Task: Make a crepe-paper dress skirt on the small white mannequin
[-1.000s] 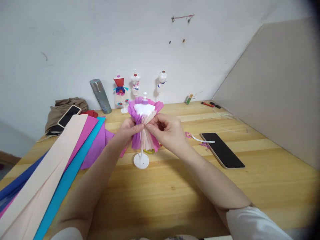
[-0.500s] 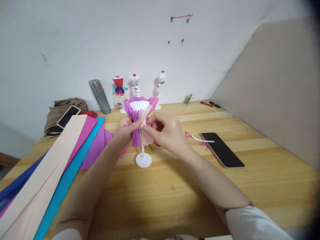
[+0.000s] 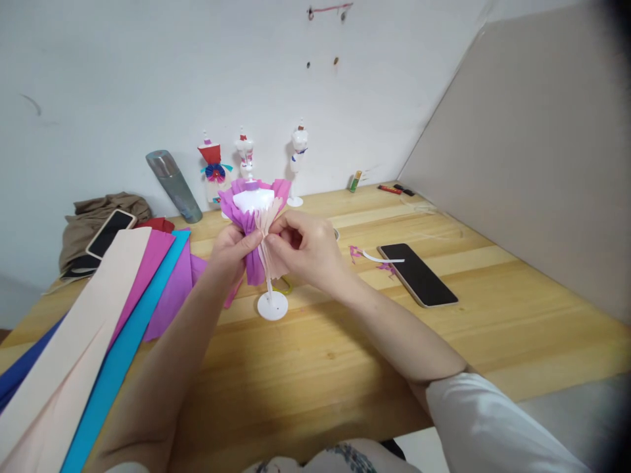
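Observation:
A small white mannequin (image 3: 253,199) on a round white base (image 3: 273,306) stands in front of me, wrapped in purple crepe paper (image 3: 254,264) and pale peach crepe paper (image 3: 276,259). My left hand (image 3: 234,248) grips the gathered paper at the waist, its thumb lying across the front. From the right, my right hand (image 3: 306,246) pinches the pleated peach paper at the same height. Both hands touch the paper close together. The fingers behind the mannequin are partly hidden.
Long paper strips (image 3: 93,315) fan out at the left, by a phone (image 3: 111,234), brown cloth (image 3: 98,217) and a flask (image 3: 173,186). Three more mannequins (image 3: 299,141) stand at the wall. A larger phone (image 3: 418,274) and purple scraps (image 3: 386,266) lie right.
The view has shifted, so the whole scene sits further left and slightly higher. My right hand has drawn the peach paper closer together at the waist; both hands keep hold.

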The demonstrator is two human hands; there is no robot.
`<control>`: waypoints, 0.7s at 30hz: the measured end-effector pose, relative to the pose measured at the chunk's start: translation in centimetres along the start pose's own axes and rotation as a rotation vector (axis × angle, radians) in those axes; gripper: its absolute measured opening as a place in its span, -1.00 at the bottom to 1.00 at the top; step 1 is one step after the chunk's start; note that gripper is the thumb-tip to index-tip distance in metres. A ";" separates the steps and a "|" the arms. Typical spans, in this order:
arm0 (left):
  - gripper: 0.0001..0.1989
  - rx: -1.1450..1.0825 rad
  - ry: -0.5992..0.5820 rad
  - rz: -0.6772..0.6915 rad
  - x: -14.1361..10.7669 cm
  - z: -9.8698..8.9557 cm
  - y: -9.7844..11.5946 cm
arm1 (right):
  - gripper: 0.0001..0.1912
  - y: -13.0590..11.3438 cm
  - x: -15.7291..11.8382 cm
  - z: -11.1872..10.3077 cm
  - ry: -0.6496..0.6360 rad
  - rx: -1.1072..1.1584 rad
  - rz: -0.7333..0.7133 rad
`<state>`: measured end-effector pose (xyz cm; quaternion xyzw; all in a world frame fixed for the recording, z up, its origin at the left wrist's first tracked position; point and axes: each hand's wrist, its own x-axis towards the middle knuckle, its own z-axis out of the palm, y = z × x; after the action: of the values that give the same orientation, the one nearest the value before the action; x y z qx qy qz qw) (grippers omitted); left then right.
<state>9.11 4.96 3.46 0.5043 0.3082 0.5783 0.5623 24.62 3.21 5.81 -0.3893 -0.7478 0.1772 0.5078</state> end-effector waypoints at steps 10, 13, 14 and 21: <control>-0.61 0.137 0.277 0.206 0.3 -0.4 1.7 | -0.93 2.3 2.5 -4.7 0.271 0.264 -0.008; -0.60 0.094 0.327 0.280 0.4 -0.4 2.6 | -0.95 2.8 2.8 -6.1 0.443 0.325 -0.035; -0.62 0.088 0.338 0.295 0.4 -0.4 2.8 | -0.94 2.9 2.8 -6.4 0.482 0.335 -0.043; -0.66 0.097 0.342 0.296 -0.1 0.1 3.2 | -0.89 2.2 2.4 -5.5 0.427 0.372 -0.037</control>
<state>8.14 4.28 6.44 0.4653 0.3492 0.7158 0.3862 30.04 5.73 8.18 -0.3043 -0.5852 0.2162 0.7198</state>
